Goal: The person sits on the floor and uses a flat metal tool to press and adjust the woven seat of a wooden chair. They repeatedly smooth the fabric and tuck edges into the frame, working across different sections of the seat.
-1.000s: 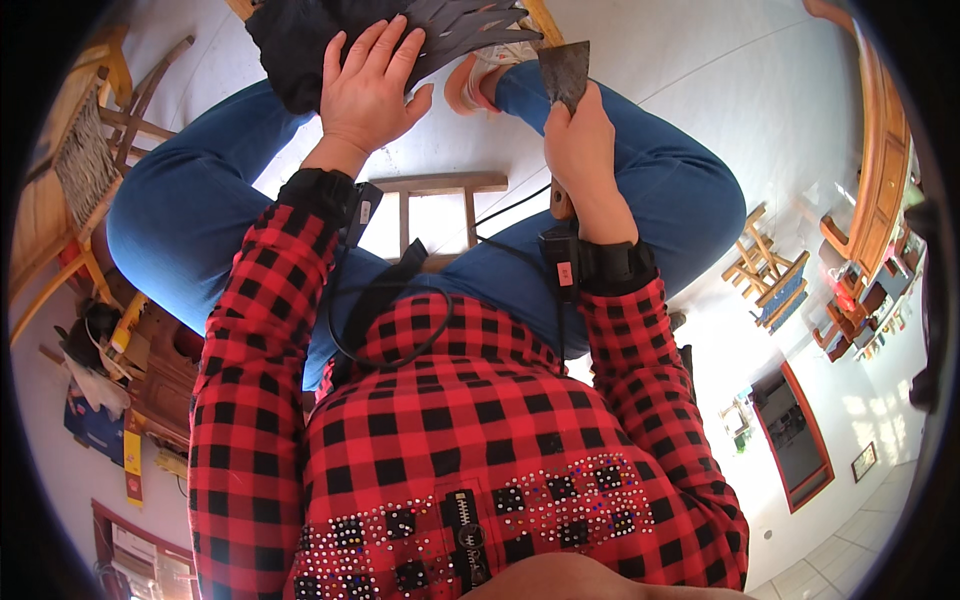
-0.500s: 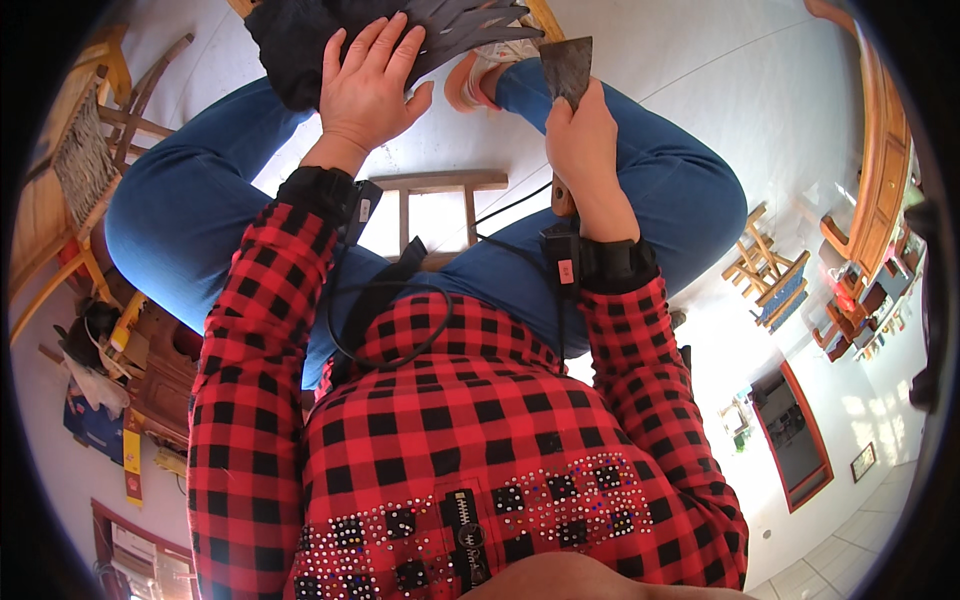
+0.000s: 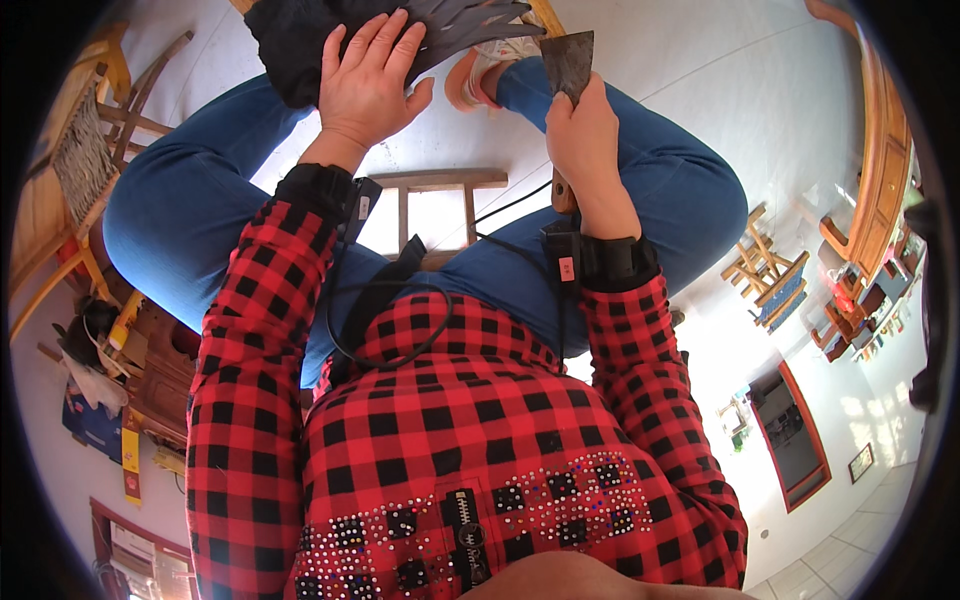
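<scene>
At the top of the head view lies a dark black sheet, cloth-like, (image 3: 285, 50) whose right end is split into narrow strips. My left hand (image 3: 368, 95) rests flat on the sheet, fingers stretched out and thumb held apart. To the right, apart from the strips, my right hand (image 3: 588, 140) is wrapped round a scraper (image 3: 567, 65). Its wide, stained metal blade points away from me, and the end of its wooden handle shows below my palm. The sheet's far edge is cut off by the picture's edge.
Between my knees is a low wooden frame (image 3: 440, 180), with a black cable beside it. A wooden chair with a woven seat (image 3: 85, 165) stands at left. A small stool with a blue seat (image 3: 782, 292) and carved wooden furniture (image 3: 882, 185) are at right. Pale floor surrounds my legs.
My right hand has shifted very slightly away from me with the scraper. My left hand stays on the black sheet in nearly the same place.
</scene>
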A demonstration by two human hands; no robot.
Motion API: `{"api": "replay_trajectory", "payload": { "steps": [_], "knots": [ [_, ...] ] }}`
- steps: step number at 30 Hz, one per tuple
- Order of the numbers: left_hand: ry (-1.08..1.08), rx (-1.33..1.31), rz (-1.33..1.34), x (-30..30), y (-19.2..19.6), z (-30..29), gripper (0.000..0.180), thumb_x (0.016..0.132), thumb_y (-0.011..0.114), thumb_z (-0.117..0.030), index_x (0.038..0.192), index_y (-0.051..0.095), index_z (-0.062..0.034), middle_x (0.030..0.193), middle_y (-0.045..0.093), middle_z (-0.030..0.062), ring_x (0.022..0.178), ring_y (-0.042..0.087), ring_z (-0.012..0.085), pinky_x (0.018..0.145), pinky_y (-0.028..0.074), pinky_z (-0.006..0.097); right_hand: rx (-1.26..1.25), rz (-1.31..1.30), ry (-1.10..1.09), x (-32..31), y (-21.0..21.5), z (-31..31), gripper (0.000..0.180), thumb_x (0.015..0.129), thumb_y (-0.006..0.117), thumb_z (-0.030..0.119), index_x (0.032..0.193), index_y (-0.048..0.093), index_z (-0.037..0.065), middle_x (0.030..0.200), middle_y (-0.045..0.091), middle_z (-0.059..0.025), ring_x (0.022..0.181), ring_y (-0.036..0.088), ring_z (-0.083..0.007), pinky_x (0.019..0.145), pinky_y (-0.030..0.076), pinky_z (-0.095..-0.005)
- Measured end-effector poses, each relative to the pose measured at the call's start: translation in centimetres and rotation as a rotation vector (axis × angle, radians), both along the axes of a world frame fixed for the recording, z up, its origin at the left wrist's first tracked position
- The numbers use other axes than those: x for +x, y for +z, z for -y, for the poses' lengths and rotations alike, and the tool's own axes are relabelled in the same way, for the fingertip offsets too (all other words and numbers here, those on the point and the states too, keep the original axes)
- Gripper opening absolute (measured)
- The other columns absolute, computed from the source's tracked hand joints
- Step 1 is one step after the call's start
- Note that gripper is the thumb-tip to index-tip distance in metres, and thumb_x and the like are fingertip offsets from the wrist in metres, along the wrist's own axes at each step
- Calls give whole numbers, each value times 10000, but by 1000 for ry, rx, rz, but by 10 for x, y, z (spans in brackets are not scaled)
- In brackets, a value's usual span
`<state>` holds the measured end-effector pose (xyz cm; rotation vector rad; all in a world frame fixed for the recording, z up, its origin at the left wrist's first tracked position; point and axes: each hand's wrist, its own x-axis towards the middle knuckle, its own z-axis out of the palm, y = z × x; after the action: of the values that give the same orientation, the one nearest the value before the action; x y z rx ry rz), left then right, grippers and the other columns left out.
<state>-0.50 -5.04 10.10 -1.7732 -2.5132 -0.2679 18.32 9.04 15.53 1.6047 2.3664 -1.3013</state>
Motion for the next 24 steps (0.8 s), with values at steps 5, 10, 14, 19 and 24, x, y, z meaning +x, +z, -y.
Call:
{"api": "replay_trajectory", "payload": {
  "steps": [5,10,14,19,24],
  "knots": [
    [3,-13,6,0,-1,0,517,776,655,-373,1249,562,-184,1312,536,33,1221,478,194,1070,245,456,-62,37,-58,-1,1,-2,272,865,484,90,1100,451,-43,872,624,-284,853,594,-469,751,466,-476],
    [-4,3,-4,-1,-2,0,511,777,653,-381,1242,568,-183,1312,537,31,1215,483,198,1068,248,461,-32,22,-14,-6,-2,-3,286,864,485,95,1109,446,-49,891,623,-284,864,589,-474,755,469,-468],
    [-1,9,2,-1,-3,0,516,755,651,-391,1223,574,-188,1308,532,40,1221,465,204,1078,228,468,42,57,-15,1,-3,-5,299,867,482,102,1112,440,-64,898,618,-292,868,590,-471,748,471,-470],
    [-8,13,1,-1,-3,1,519,756,649,-394,1228,571,-193,1312,530,38,1222,465,201,1081,224,467,13,9,-113,9,-8,-10,291,867,481,106,1107,444,-55,890,617,-291,852,596,-465,736,475,-466],
    [-4,-5,-4,-1,-3,2,520,762,646,-396,1235,567,-196,1316,527,39,1227,461,202,1084,220,469,-128,-110,-108,9,-8,-5,272,868,480,106,1085,453,-56,883,618,-284,838,598,-463,737,473,-461]
  ]
}}
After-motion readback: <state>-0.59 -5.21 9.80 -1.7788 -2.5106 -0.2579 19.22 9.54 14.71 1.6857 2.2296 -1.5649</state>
